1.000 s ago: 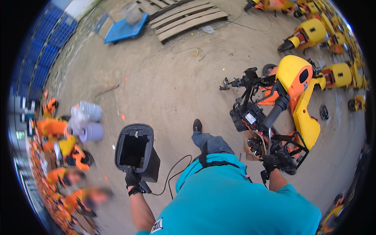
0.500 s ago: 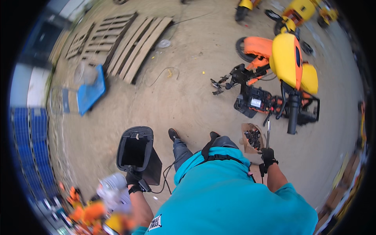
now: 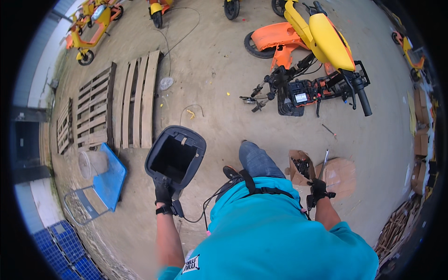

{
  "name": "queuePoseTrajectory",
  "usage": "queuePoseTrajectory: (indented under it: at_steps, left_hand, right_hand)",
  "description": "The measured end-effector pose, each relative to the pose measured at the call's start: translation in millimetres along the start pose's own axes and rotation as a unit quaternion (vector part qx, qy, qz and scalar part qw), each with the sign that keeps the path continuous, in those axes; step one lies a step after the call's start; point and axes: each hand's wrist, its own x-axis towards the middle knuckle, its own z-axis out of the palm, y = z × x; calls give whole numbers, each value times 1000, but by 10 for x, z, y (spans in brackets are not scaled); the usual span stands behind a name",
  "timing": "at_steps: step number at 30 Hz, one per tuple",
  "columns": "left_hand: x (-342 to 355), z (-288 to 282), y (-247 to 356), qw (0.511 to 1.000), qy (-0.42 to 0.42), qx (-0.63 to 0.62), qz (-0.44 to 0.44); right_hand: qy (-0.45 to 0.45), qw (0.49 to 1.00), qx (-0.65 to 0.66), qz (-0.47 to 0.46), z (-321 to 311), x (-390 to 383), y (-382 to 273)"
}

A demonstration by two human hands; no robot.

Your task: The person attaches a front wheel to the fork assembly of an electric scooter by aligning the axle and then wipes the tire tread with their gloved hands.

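While walking across the yard, gloved left hand point(image 3: 163, 193) clamped on the black scooter seat tub point(image 3: 175, 158), carried hollow side up; right hand point(image 3: 318, 190) closed around a screwdriver point(image 3: 323, 164). Best kept level, clear of the dangling cable point(image 3: 205, 207) below.

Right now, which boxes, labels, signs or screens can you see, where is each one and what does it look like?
Open brown cardboard box: on the ground by the right hand, dark parts inside.
Flat brown cardboard piece: beside that box, small white sticker on it.
White rectangular label: on the black frame of the stripped yellow scooter.
Stacked brown cartons: at the right edge.
No signs or screens show.
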Motion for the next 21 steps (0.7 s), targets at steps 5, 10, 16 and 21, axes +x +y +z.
queuePoseTrajectory:
  at_steps: [5,10,16,21]
  left_hand:
    - [922,234,838,984,-51,-170,-17]
    - [1243,77,1885,993,-87,-80,-31]
    - [2213,318,2662,987,-148,-60,-12]
    - [2834,791,3554,979,-184,68,-52]
  right_hand:
    - [94,988,-101,-62,659,-242,157]
    - [13,872,416,257,830,-288,-767]
    - [63,785,540,298,1074,-135,-1224]
    - [102,666,647,357,1257,-82,-1606]
